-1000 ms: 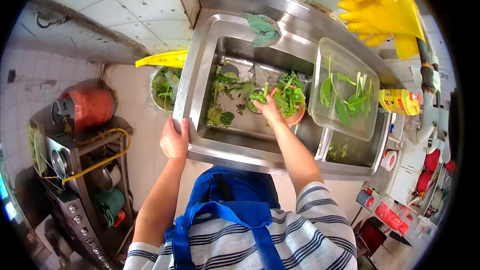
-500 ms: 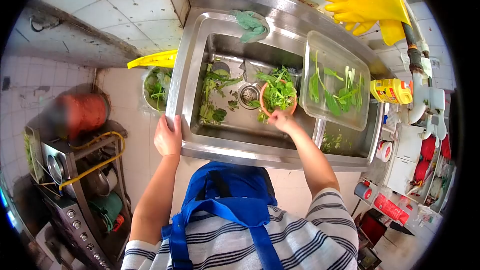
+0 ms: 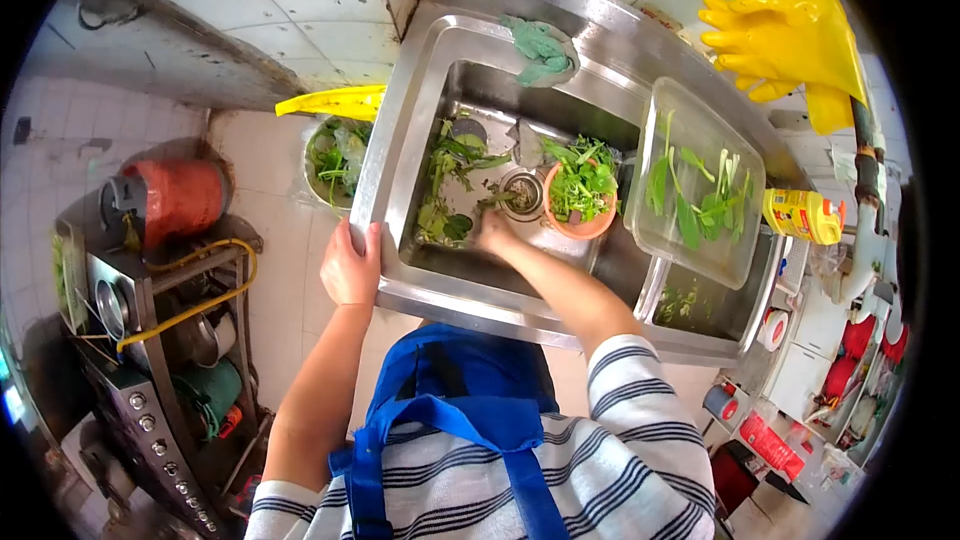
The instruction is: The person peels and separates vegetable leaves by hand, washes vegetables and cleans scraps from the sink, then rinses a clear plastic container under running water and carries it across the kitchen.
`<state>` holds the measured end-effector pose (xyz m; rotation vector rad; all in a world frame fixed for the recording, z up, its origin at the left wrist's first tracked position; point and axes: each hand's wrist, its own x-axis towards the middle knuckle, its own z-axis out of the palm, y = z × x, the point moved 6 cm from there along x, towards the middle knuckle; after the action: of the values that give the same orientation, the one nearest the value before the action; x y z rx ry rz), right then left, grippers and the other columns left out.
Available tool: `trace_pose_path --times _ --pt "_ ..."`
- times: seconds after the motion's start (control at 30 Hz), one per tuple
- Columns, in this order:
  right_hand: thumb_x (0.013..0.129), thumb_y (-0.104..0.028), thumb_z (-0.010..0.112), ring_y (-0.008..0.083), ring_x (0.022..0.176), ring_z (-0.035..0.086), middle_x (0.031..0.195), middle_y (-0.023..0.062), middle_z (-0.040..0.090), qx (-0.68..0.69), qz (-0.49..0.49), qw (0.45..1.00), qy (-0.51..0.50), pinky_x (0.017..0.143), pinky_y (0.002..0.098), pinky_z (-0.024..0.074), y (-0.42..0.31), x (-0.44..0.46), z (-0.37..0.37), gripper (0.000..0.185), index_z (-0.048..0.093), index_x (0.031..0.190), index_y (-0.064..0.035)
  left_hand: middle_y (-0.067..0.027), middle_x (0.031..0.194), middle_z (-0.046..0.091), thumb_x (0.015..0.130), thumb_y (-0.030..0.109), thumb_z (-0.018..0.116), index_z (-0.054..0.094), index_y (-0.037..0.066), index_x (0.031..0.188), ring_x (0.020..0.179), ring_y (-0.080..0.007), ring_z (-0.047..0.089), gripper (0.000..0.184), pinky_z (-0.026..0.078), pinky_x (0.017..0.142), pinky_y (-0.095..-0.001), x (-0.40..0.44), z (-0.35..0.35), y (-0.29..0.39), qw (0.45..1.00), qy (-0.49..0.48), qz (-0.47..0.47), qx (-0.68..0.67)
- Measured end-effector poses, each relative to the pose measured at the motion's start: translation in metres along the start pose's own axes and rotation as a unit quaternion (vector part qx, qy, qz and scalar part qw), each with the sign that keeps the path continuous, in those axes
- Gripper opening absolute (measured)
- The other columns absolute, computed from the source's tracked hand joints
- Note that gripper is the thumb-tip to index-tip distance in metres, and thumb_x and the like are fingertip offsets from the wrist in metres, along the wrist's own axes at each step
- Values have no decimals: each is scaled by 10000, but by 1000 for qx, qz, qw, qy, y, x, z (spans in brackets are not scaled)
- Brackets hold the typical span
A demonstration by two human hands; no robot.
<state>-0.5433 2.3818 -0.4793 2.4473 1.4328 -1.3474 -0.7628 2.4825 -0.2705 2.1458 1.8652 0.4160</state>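
My left hand [image 3: 352,265] grips the near left corner of the steel sink [image 3: 455,292], thumb raised on the rim. Inside the basin, my right hand [image 3: 492,232] reaches down just left of the drain [image 3: 522,194]. Its fingers look closed by a small leafy scrap [image 3: 495,199]; what they hold is partly hidden. Right of the drain sits an orange bowl [image 3: 580,230] heaped with leafy greens [image 3: 583,180]. Loose leaves and scraps [image 3: 436,215] lie along the basin's left side.
A clear plastic tub [image 3: 742,265] with long green leaves rests over the sink's right part. A green cloth [image 3: 545,52] drapes the back rim. Yellow rubber gloves [image 3: 795,35] hang above a yellow bottle [image 3: 800,215]. A lined bin [image 3: 325,190] stands left of the sink.
My right hand has left the orange bowl and moved left to the scraps beside the drain. My left hand stays at the sink corner. The view has shifted slightly.
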Motion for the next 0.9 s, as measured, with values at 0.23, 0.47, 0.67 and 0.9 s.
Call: trace_pose_path --times 0.23,0.47,0.67,0.9 --pt "798 -52 404 376 902 509 989 220 520 123 -149 939 284 771 421 420 -86 13 -94 235 518 998 -5 -122 731 589 784 385 560 558 57 953 623 -293 572 369 452 545 -385 0 0 -1 999 36 20 -7" --pt "739 -131 557 343 1026 464 1096 205 476 28 71 972 224 787 411 440 -43 84 -128 390 443 1093 -15 -131 832 600 770 362 575 551 50 997 731 -293 584 387 470 625 -376 1 -1 -1 1000 -15 -15 3" --pt "748 -182 541 361 1008 460 1076 208 478 79 65 979 174 817 429 407 -48 69 -106 396 422 1090 -23 -126 827 601 762 354 585 552 51 991 725 -293 584 381 470 615 -377 1 -1 0 1000 -8 -14 2" --pt "723 -7 504 313 811 582 953 195 579 125 -138 894 409 673 394 463 -47 28 -130 294 511 1018 -6 -136 825 603 765 351 585 551 44 986 711 -298 585 380 472 604 -377 1 -2 0 1000 -8 -9 -10"
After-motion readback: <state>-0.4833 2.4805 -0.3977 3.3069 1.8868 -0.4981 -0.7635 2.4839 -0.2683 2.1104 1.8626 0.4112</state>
